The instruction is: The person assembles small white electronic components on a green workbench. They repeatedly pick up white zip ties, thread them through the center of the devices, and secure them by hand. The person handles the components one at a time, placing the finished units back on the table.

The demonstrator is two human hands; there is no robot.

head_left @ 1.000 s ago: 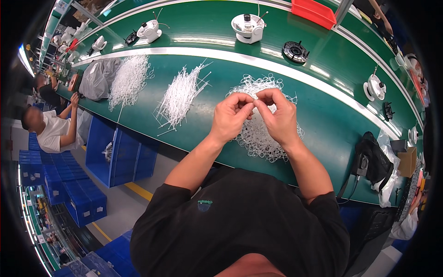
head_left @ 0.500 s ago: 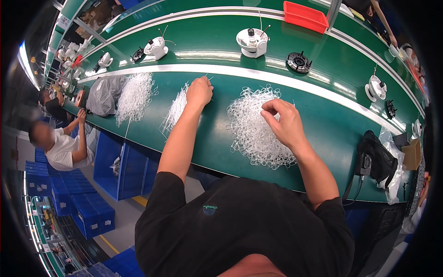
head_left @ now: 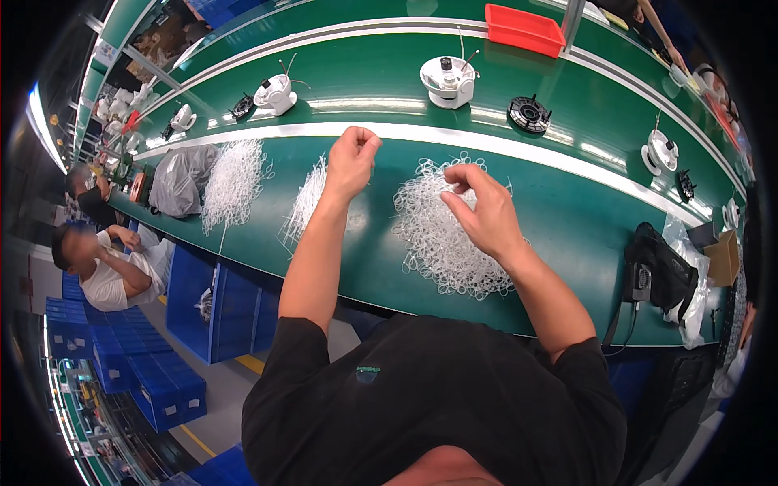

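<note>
My left hand (head_left: 351,164) is raised just right of a small heap of thin white strips (head_left: 306,201). Its fingers are curled, with thumb and forefinger together; whatever they may pinch is too small to make out. Over the upper part of a large pile of white plastic loops (head_left: 442,235), resembling looped cable ties, hovers my right hand (head_left: 486,212). A gap shows between its thumb and bent forefinger, with nothing visible in it. Further left on the green bench lies another heap of white loops (head_left: 233,182).
Beyond the bench's white edge, a green conveyor carries white housings (head_left: 447,85) and black round parts (head_left: 528,114); a red tray (head_left: 525,31) stands behind. A grey plastic bag (head_left: 180,180) lies left, a black bag (head_left: 658,271) right. A person (head_left: 121,267) sits left near blue bins (head_left: 212,304).
My left hand has lifted slightly, its wrist turning so the thumb side shows. My right hand has shifted a little left, its thumb and forefinger further apart. The seated person's arms have moved toward the head.
</note>
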